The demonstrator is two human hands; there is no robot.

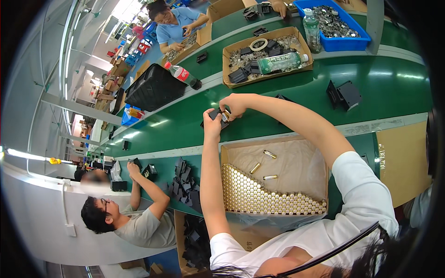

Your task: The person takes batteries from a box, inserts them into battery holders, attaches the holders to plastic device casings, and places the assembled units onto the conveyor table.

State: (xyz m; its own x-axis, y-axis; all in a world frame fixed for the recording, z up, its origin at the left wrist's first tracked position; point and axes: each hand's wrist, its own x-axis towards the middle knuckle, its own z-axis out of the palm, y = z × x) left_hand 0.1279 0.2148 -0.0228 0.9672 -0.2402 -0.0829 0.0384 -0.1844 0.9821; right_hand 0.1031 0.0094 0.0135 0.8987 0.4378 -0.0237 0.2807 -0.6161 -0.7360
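Observation:
Above the green work table, my left hand [213,126] grips a small black plastic case [214,114]. Small gold and silver batteries [225,116] show at the case, partly hidden by fingers. My right hand [235,104] pinches at these batteries from the far side. Close to my body lies an open cardboard box [299,160] lined with thin paper. Rows of upright batteries [250,191] with gold-coloured ends fill its near left part. Several loose batteries [255,167] lie on the bare lining.
A pile of black plastic parts [184,181] sits left of the box. Beyond my hands stands a carton [227,74] with metal pieces and a green bottle [280,63]. A blue bin [343,44], cola bottle [183,76] and black case [347,95] are around. Two people work nearby.

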